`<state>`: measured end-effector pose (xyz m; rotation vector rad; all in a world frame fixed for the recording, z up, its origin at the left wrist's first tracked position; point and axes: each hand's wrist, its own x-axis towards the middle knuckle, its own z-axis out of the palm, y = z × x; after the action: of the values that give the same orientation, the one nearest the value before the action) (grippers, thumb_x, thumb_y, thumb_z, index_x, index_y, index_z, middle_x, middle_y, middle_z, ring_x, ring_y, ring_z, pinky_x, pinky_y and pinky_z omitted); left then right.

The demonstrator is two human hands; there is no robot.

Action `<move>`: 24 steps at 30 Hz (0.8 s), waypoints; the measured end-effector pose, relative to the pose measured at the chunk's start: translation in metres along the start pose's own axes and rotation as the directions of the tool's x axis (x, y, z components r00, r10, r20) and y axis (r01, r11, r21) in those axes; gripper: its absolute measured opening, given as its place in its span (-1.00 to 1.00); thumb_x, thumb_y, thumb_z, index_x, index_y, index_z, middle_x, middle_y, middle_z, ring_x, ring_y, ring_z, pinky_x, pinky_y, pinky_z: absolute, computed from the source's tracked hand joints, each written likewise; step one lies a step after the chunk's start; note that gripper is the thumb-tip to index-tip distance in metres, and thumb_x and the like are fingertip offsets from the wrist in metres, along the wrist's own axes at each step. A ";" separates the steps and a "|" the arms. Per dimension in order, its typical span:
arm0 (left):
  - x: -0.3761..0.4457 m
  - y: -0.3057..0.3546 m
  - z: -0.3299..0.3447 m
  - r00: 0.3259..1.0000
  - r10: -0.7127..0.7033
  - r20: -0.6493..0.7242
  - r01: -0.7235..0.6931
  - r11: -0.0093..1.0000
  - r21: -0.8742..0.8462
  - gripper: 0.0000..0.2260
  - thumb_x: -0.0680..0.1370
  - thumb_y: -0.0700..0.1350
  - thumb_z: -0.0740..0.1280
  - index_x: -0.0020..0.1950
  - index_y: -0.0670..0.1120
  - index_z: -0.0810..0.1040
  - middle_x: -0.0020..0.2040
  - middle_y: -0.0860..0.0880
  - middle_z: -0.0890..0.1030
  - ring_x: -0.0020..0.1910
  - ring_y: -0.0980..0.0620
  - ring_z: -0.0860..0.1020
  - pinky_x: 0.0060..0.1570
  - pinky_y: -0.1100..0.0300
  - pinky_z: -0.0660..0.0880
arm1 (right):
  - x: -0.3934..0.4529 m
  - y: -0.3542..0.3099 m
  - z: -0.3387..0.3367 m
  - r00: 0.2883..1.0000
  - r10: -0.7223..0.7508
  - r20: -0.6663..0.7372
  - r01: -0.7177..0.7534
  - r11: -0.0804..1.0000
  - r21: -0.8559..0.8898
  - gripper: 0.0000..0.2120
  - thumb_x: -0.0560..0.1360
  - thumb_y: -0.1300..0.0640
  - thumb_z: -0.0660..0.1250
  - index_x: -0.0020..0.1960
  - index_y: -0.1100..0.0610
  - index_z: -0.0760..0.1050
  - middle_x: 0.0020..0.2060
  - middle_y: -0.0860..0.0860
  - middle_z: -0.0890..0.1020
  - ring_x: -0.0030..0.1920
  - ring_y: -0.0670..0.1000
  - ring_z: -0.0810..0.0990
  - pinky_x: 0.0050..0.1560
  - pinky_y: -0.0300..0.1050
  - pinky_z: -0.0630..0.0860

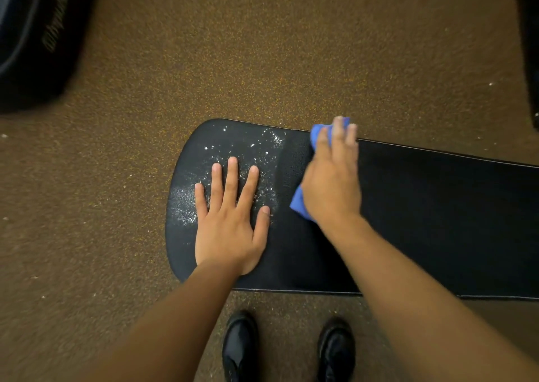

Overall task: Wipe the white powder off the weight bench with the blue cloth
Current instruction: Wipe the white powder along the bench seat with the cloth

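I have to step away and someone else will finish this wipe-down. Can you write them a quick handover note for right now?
Left hand: flat, fingers spread, pressing on the rounded end of the black padded weight bench, right in the scattered white powder.
Right hand: pressing the crumpled blue cloth on the bench, beside the powder patch.
Done: bench right of the cloth looks clean.
Left: the rounded end, including under the left hand. Some specks lie on the brown speckled floor.

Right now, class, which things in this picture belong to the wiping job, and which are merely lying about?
Belong to the job:
blue cloth, under the right hand
white powder
weight bench
left hand, flat on the bench

Just lying about:
black bag on the floor
black shoes
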<state>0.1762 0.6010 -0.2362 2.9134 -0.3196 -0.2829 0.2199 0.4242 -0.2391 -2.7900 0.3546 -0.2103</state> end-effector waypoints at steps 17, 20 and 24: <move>0.000 0.000 0.000 1.000 0.001 0.000 -0.001 1.000 -0.003 -0.42 0.60 0.18 -0.02 0.62 0.08 0.01 0.63 -0.05 -0.08 0.59 -0.09 -0.19 0.52 -0.20 -0.16 | 0.000 0.000 0.000 0.999 0.049 -0.015 -0.048 0.998 0.038 -0.51 0.48 0.31 0.11 0.40 0.37 0.32 0.47 0.32 0.22 0.48 0.38 0.11 0.46 0.25 0.12; 0.000 -0.001 0.001 1.000 0.000 -0.003 0.000 1.000 -0.011 -0.41 0.59 0.17 0.00 0.62 0.07 0.05 0.63 -0.06 -0.05 0.60 -0.10 -0.16 0.52 -0.21 -0.14 | -0.052 -0.022 0.000 0.971 -0.221 0.086 0.220 0.975 0.027 -0.50 0.51 0.26 0.07 0.44 0.35 0.27 0.49 0.30 0.19 0.50 0.35 0.09 0.46 0.24 0.15; 0.000 -0.001 0.001 1.000 0.006 0.003 -0.006 1.000 -0.013 -0.42 0.60 0.18 -0.02 0.62 0.07 0.02 0.63 -0.05 -0.08 0.59 -0.08 -0.20 0.52 -0.20 -0.16 | -0.110 0.007 -0.023 0.937 -0.292 0.191 0.289 0.956 0.042 -0.52 0.53 0.24 0.03 0.42 0.31 0.30 0.50 0.26 0.19 0.51 0.32 0.09 0.40 0.25 0.29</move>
<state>0.1764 0.6019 -0.2370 2.8991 -0.3257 -0.2874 0.1088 0.4403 -0.2307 -2.8073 -0.1086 -0.0036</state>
